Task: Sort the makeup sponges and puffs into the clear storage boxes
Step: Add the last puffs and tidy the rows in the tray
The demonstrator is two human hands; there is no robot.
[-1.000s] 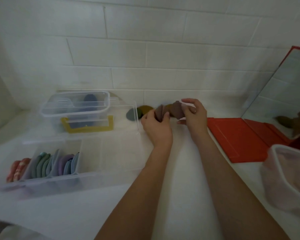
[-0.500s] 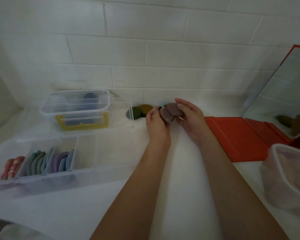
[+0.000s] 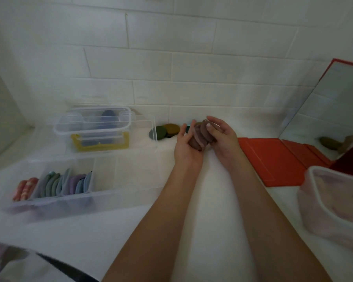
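White-tiled wall behind the worktop point(image 3: 192, 231), both hands, left hand point(image 3: 189, 148) and right hand point(image 3: 222, 140), cupping brown puffs point(image 3: 201, 136) at 12 o'clock, divided box point(image 3: 102, 192) at 9.

White brick-pattern tile wall point(image 3: 192, 64) runs across the whole back, thin grey grout lines, kinda dim and hazy lighting overall, no hard shadows. Below it is a plain white countertop point(image 3: 202, 200) meeting the wall in a straight line. On the far left a beige side wall point(image 3: 0, 110) comes in at an angle. Over on the right there's a red-framed mirror point(image 3: 334, 110) leaning tilted, reflecting more of the same tile, with its red base panel point(image 3: 273, 159) lying flat on the counter.
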